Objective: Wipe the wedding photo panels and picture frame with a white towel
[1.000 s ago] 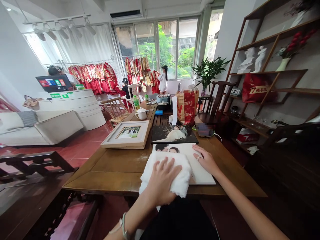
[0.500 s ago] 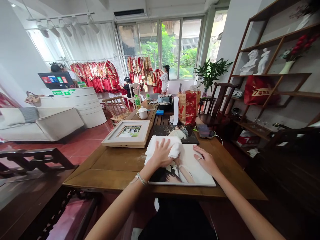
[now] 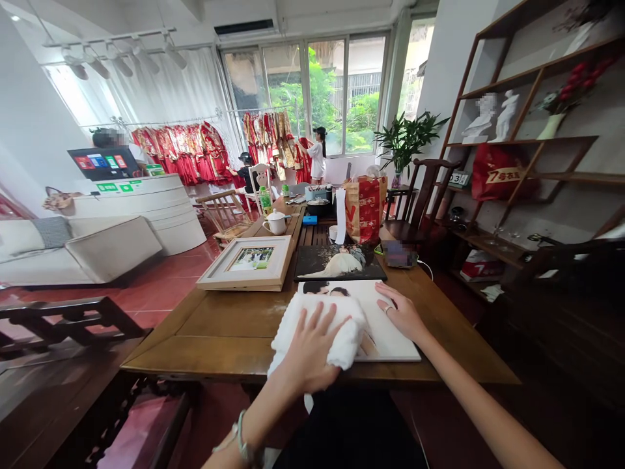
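A white cloth (image 3: 295, 322) lies over the left part of a pale photo panel (image 3: 395, 335) near the table's front edge. My left hand (image 3: 312, 348) presses flat on the cloth, its fingers spread. On the panel's right side rests my right hand (image 3: 401, 314), fingers apart, with a ring on one finger and nothing held. The panel shows dark-haired figures at its top, and the cloth covers much of the picture. Just beyond it lies a darker photo panel (image 3: 336, 264) with a white dress on it.
Left on the wooden table (image 3: 219, 326) is a framed photo (image 3: 251, 258), with a white lidded cup (image 3: 277, 223) behind. A red and tan paper bag (image 3: 364, 208) and a phone (image 3: 399, 254) with a cable stand to the right. Several people are farther back.
My left hand and the cloth have slid toward me, down the panel, uncovering its upper part and the darker panel's picture. My right hand stays in place. The view has shifted slightly.
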A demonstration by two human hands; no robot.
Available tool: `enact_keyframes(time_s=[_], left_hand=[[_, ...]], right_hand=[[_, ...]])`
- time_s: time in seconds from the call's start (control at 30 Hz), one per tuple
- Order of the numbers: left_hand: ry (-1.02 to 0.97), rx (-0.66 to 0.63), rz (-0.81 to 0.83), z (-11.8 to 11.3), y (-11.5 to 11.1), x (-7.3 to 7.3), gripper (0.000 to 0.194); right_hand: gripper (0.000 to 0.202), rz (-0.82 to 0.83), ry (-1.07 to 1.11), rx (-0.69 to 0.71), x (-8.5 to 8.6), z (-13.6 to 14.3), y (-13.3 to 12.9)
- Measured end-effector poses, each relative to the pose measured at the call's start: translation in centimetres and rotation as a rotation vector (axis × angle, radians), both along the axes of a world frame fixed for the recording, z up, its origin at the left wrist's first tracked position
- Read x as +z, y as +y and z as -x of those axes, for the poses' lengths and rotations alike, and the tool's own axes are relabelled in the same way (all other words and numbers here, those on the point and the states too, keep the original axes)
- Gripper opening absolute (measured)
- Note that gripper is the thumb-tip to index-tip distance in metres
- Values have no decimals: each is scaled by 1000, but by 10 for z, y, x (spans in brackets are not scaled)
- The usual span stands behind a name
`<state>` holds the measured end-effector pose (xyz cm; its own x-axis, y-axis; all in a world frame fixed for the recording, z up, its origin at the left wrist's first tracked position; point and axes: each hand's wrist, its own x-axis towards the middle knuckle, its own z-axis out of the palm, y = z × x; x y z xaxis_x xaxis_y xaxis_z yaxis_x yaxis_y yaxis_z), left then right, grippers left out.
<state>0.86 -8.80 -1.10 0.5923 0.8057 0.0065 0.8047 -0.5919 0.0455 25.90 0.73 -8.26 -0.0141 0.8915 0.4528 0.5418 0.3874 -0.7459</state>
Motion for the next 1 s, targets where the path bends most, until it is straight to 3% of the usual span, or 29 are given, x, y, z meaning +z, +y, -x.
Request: enact_keyframes(time_s=[0.2,0.3,0.4,0.63,0.73,0.83,1.0], left_hand=[[-12,152,-120,-25,80,-3,62],[-8,203,-133,-34,97,-3,62],[-4,200,-142,-35,86,-6,66],[-7,55,-99,-35,-1,-20,87],[-28,28,-93,-42,-17,-24,92],[-35,31,-104,-50,-2,-21,88],[36,150,-138,-65,58,-8,75]], right_hand=[[37,16,-13,-10,1,-1,0],[38,29,-27,-9,0,-1,0],[39,27,-36,-13,1,0,0],[38,18,-32,0,3,1,-1],[39,14,-25,5,3,0,0],[39,11,-16,13,2,-1,0],[39,0,-8,19,1,-2,1]])
